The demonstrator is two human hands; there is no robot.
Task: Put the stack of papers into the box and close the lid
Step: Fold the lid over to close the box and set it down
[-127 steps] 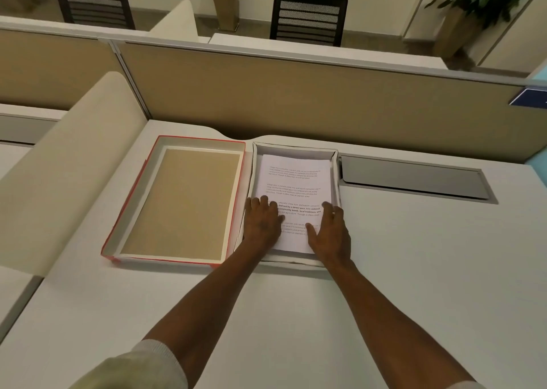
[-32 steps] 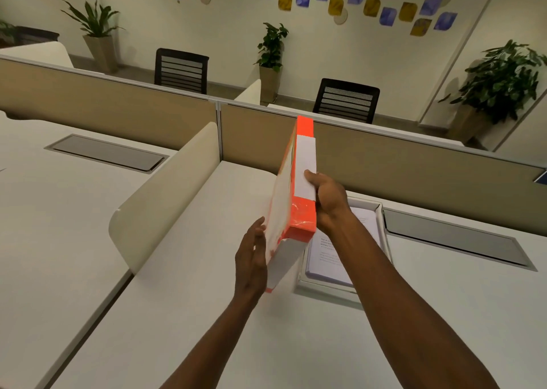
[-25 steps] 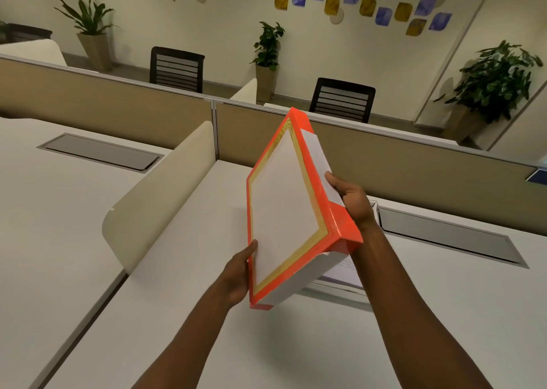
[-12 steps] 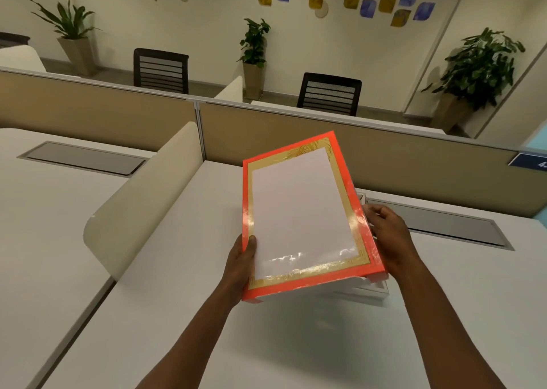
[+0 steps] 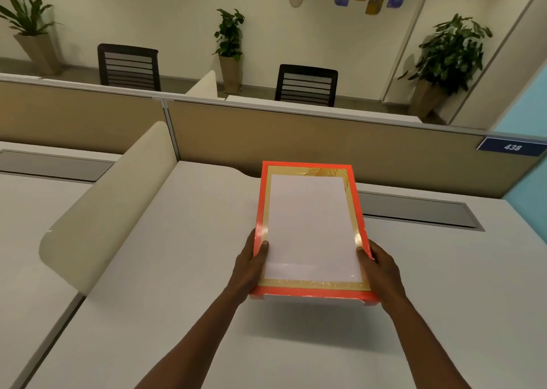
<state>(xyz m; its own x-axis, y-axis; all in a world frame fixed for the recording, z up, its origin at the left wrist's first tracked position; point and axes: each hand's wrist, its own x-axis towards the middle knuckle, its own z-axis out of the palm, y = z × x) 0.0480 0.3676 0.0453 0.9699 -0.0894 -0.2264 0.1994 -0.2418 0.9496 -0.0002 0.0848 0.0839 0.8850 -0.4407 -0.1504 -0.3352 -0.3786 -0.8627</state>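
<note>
The lid (image 5: 310,228) is orange-edged with a gold border and a white centre, and it lies flat, face up, over the box on the white desk. My left hand (image 5: 251,262) grips its near left edge, thumb on top. My right hand (image 5: 377,265) grips its near right edge the same way. Only a thin white strip of the box (image 5: 307,299) shows under the lid's near edge. The lid hides the stack of papers.
A beige partition (image 5: 296,140) runs along the back of the desk (image 5: 207,270). A curved cream divider (image 5: 109,208) stands on the left. A grey cable hatch (image 5: 414,211) lies in the desk to the right of the lid. Chairs and potted plants stand beyond.
The lid has been turned from upright on its edge to flat and face up, and both hands have lowered it over the box with the papers.
</note>
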